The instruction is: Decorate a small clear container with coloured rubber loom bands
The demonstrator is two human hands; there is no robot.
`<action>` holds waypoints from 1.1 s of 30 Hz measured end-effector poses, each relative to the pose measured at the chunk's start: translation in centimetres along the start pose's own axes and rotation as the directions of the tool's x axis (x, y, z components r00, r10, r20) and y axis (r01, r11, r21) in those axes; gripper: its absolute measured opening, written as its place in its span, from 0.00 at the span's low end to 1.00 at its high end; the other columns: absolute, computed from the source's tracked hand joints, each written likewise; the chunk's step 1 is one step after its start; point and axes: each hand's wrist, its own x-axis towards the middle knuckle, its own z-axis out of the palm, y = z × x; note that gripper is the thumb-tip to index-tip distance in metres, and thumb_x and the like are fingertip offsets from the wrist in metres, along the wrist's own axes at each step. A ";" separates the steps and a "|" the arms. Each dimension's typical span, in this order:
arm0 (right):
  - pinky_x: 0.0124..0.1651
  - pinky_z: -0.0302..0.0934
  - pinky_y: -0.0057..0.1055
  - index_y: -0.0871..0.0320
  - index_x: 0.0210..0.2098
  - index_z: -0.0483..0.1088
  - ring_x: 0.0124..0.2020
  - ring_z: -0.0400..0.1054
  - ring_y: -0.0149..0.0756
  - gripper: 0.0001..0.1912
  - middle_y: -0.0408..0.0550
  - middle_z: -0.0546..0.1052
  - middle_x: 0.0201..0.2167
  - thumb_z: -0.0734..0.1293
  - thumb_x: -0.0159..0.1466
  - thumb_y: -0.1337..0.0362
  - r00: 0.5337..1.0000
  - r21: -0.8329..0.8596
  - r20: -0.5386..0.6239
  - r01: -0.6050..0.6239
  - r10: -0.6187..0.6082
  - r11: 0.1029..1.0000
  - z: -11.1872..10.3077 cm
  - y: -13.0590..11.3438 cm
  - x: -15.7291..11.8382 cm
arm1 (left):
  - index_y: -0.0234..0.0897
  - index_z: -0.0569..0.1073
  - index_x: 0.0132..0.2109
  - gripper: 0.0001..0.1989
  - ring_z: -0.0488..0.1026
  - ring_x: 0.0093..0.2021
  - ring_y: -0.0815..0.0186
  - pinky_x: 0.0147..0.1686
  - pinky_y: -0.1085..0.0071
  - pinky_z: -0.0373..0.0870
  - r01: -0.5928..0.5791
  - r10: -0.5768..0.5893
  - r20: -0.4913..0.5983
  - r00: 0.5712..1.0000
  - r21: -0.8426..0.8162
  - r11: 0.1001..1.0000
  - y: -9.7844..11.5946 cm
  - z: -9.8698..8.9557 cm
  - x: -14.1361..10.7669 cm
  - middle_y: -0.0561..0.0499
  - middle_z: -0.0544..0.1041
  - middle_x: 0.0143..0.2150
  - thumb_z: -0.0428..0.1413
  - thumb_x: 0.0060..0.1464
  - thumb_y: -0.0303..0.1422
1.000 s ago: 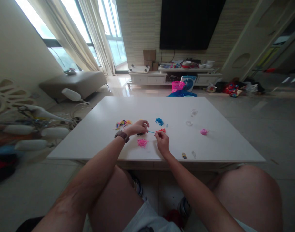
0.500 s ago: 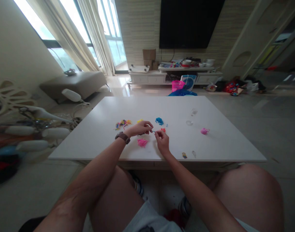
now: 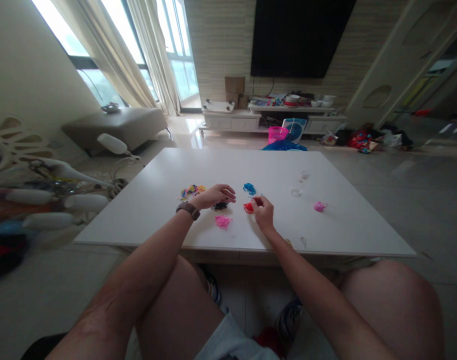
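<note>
My left hand (image 3: pixel 218 195), with a brown watch on the wrist, hovers over a black pile (image 3: pixel 220 205) of small bands; its fingers are curved and apart. To the right, my right hand (image 3: pixel 263 209) pinches something too small to make out beside the red pile (image 3: pixel 248 207). A blue pile (image 3: pixel 249 189) lies just beyond it. Nearer the front edge is a pink pile (image 3: pixel 223 222). Mixed-colour bands (image 3: pixel 192 191) lie left of my left hand, partly hidden by it.
On the right of the white table (image 3: pixel 356 220) are a pink object (image 3: pixel 320 206), a clear round piece (image 3: pixel 296 192) and another clear piece (image 3: pixel 304 176). A small clear item (image 3: pixel 303 242) lies near the front edge. White lamp arms stand at the left.
My hands have moved apart; the right one went right, over to the red pile. A small blue piece that was between them is no longer there. The black pile shows more. The view shifted slightly.
</note>
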 end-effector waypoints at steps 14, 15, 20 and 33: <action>0.36 0.59 0.33 0.58 0.26 0.75 0.28 0.67 0.36 0.08 0.47 0.77 0.25 0.67 0.58 0.61 0.987 -0.395 0.136 -0.019 0.079 0.919 1.0 4.8 9.1 | 0.30 0.73 0.37 0.10 0.81 0.37 0.64 0.42 0.70 0.75 -0.010 0.002 -0.148 0.989 -0.052 0.999 0.3 -0.9 -0.3 0.50 0.77 0.30 0.66 0.49 0.23; 0.36 0.59 0.33 0.58 0.26 0.74 0.27 0.66 0.36 0.09 0.47 0.76 0.25 0.67 0.58 0.60 0.989 -0.392 0.129 -0.018 0.075 0.920 1.1 4.7 8.9 | 0.30 0.74 0.37 0.10 0.80 0.35 0.65 0.39 0.71 0.75 -0.022 0.023 -0.168 0.986 0.010 1.000 0.1 -1.2 -0.2 0.48 0.78 0.31 0.67 0.48 0.25; 0.36 0.60 0.33 0.56 0.28 0.72 0.28 0.65 0.35 0.09 0.45 0.74 0.26 0.62 0.62 0.62 0.993 -0.318 0.101 0.088 -0.058 0.944 0.4 3.7 7.0 | 0.31 0.78 0.34 0.08 0.76 0.30 0.68 0.31 0.75 0.70 -0.029 0.129 -0.248 0.960 0.368 0.929 -1.0 -3.8 0.1 0.47 0.81 0.29 0.66 0.43 0.25; 0.39 0.63 0.34 0.57 0.31 0.71 0.32 0.67 0.37 0.08 0.46 0.74 0.30 0.61 0.62 0.63 0.989 -0.225 0.079 0.137 -0.122 0.965 -2.6 2.8 2.7 | 0.34 0.81 0.33 0.07 0.76 0.27 0.65 0.27 0.74 0.67 0.171 0.078 -0.365 0.928 0.603 0.779 -0.3 -7.3 -0.9 0.47 0.80 0.25 0.65 0.43 0.29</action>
